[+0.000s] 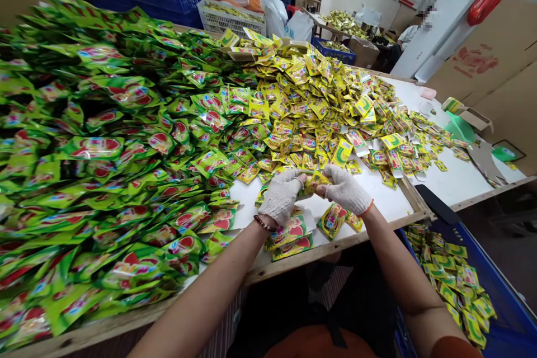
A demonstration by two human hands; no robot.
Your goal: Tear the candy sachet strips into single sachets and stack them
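OK, the front edge of the counter point(459, 179) runs just below the wrists. There's bare white surface right of the hands, while the green sachet heap point(88, 151) crowds the left. Gloved left hand point(280, 197) and right hand point(344, 190) are both closed, pinching a yellow sachet point(314, 182) between them. Yellow sachet heap point(310, 100) sits just beyond. Count: two heaps, too many sachets to tally; two green sachets point(289, 241) by the left hand; one blue crate point(499, 296) of sachets, outside the edge, lower right.
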